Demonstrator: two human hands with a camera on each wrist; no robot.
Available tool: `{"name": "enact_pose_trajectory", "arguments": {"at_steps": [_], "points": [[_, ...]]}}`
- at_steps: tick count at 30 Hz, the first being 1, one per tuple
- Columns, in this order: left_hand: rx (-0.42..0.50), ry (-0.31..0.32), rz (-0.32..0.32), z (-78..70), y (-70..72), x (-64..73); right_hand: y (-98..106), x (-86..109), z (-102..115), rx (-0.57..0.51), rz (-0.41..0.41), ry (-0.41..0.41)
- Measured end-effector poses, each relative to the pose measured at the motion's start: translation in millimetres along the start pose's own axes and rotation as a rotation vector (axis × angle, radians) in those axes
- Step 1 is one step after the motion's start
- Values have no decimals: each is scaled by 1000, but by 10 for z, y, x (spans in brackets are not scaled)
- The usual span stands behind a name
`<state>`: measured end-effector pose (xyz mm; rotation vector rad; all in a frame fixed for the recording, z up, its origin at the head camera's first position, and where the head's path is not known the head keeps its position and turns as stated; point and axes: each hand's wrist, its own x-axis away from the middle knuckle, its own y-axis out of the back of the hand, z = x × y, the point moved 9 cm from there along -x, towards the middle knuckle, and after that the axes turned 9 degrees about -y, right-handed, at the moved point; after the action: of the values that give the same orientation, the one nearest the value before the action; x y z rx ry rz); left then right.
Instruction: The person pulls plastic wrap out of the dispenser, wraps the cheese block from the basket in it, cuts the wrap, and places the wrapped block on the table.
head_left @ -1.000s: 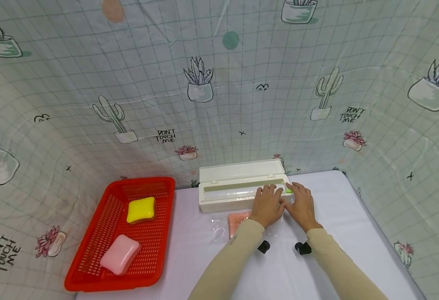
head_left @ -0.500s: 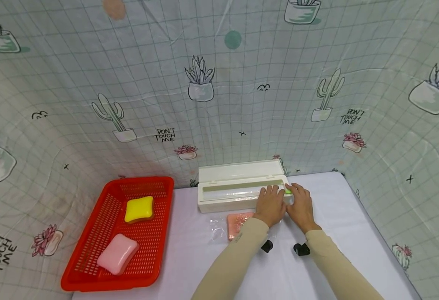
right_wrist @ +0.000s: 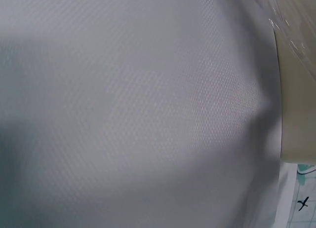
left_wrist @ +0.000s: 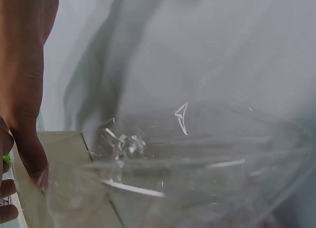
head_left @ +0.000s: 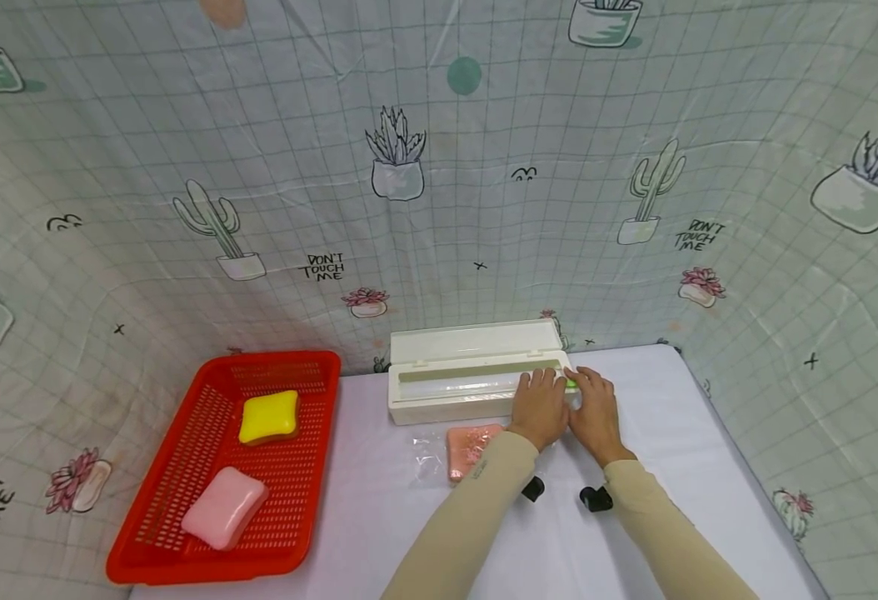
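Observation:
A white cling film dispenser (head_left: 450, 411) lies along the back of the table, its lid (head_left: 476, 342) tipped back and a white roll (head_left: 457, 387) inside. My left hand (head_left: 540, 410) reaches over its front wall near the right end. In the left wrist view the left thumb (left_wrist: 30, 151) presses clear cling film (left_wrist: 197, 164) against the box. At the right end corner my right hand (head_left: 596, 414) curls around a small green slider (head_left: 571, 384), its fingertips partly hidden. In front of the box, a salmon-pink block (head_left: 471, 450) sits among clear film, partly behind the left forearm.
A red perforated basket (head_left: 319, 467) on the left holds a yellow sponge-like block (head_left: 268, 417) and a pink one (head_left: 225, 507). A patterned sheet (head_left: 446, 208) rises behind the table. Black wrist camera parts (head_left: 596, 499) stick out at both wrists.
My left hand has slid slightly to the right along the box, close against the right hand. The whole head view has shifted a little; box and basket stay in place.

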<state>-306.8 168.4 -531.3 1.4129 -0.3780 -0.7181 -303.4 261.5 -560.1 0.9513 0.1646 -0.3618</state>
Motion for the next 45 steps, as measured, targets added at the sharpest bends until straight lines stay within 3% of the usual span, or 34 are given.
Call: {"name": "enact_pose_trajectory", "arguments": {"at_steps": [6, 13, 22, 34, 40, 45], "points": [[28, 10, 17, -7, 2, -48, 25, 3, -10, -6, -4, 1], [5, 41, -37, 51, 48, -121, -8, -9, -37, -11, 17, -22], [-75, 24, -33, 82, 43, -177, -68, 3, -7, -19, 58, -42], [-103, -67, -2, 36, 65, -235, 5, 6, -26, -18, 32, -38], [-72, -59, 35, 42, 61, -233, -4, 2, -23, -19, 47, -36], [-68, -44, 19, 12, 74, -248, -10, -3, -13, -7, 46, -44]]}}
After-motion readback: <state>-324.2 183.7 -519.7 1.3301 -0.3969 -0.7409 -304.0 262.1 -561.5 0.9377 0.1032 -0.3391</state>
